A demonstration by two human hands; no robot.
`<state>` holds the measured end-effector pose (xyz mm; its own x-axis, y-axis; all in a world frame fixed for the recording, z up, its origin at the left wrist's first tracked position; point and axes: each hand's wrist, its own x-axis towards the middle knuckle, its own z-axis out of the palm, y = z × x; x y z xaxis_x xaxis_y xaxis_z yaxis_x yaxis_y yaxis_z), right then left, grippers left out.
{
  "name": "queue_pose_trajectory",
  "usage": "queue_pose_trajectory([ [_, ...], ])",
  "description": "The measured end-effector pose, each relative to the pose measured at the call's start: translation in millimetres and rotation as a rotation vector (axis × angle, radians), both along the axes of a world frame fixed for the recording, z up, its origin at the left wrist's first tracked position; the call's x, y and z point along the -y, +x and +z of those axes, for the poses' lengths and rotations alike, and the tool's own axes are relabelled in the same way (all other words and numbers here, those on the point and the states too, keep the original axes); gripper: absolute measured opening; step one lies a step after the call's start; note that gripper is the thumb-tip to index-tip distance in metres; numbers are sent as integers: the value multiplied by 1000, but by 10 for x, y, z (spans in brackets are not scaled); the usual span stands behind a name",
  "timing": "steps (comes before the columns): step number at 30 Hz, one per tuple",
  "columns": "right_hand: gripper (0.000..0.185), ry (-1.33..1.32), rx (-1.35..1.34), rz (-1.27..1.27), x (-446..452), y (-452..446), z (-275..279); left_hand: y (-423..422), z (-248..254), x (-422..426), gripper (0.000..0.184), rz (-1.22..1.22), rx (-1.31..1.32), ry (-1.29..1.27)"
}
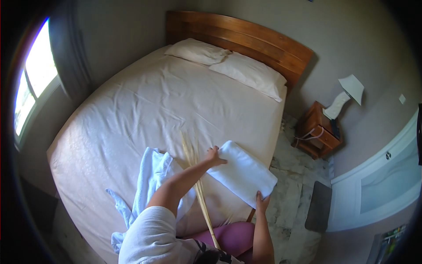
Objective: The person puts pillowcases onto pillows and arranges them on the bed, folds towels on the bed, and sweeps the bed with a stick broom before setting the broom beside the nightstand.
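A folded white cloth (pixel 241 171) lies at the bed's front right edge. My left hand (pixel 214 156) rests at its upper left corner, thumb and fingers apart. At the cloth's lower right corner, my right hand (pixel 262 201) grips the edge, with the thumb on top and the other fingers mostly hidden. A bundle of thin straw-coloured sticks (pixel 200 193) lies on the bed beside the folded cloth, under my left forearm. Further left is a crumpled pale blue-white cloth (pixel 149 176), partly hidden by my left arm.
The bed (pixel 132 110) has a pale sheet, two pillows (pixel 250 72) and a wooden headboard (pixel 237 33). A wooden nightstand (pixel 318 130) with a white lamp (pixel 340 103) stands right of it. A dark mat (pixel 318 207) lies near the white door (pixel 378 189); a window is at left.
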<state>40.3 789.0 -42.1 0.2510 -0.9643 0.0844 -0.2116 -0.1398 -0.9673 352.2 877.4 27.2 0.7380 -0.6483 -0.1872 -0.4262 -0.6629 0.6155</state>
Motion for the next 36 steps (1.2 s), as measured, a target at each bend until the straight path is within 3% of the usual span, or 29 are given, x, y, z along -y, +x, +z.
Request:
queue_pose_trajectory([
  [1, 50, 0, 5, 27, -22, -29, -43, 50, 89, 27, 71, 40, -182, 30],
  [3, 52, -302, -90, -149, -137, -39, -21, 168, 183, 72, 73, -51, -554, 44],
  [5, 55, -412, -125, -193, -385, -75, 51, 115, 382, 7, 69, -89, -918, -138],
  [7, 57, -519, -155, -245, -753, -86, 149, 4, 586, -103, 62, -121, -1085, -224],
  [9, 60, -332, -190, 252, -1249, -69, 193, -124, 850, -289, 60, -115, -1100, -316],
  [10, 59, -76, -104, 366, -1578, -12, 310, -185, 974, -422, 58, -129, -1118, -399],
  [11, 59, 186, -20, 474, -1852, 34, 466, -203, 1110, -568, 58, -110, -1116, -401],
  [12, 59, 198, -19, 487, -2004, 60, 655, -172, 1268, -706, 55, -122, -1108, -499],
  [14, 55, 67, -393, 741, -2292, 131, 938, 11, 1462, -976, 52, -132, -1053, -625],
  [17, 55, 248, -362, 618, -2320, 143, 801, 389, 1981, -1542, 52, -105, -944, -781],
  [19, 51, -31, -371, 534, -2211, 32, 638, 722, 2238, -1886, 57, -1, -966, -881],
  [21, 48, -104, -366, 478, -2136, -27, 836, 955, 2608, -2221, 62, 167, -822, -955],
  [25, 46, -248, -393, 362, -1835, 2, 940, 1793, 2774, -2565, 64, 284, -648, -1208],
  [30, 42, -145, -406, 329, -1487, 449, 1263, 2531, 3024, -2984, 61, 280, -434, -1512],
  [33, 41, -290, -297, 403, -1181, 742, 995, 2809, 3166, -3269, 54, 259, -351, -1622],
  [36, 43, -348, -214, 409, -997, 1017, 835, 2991, 2987, -3732, 51, 275, -308, -1618],
])
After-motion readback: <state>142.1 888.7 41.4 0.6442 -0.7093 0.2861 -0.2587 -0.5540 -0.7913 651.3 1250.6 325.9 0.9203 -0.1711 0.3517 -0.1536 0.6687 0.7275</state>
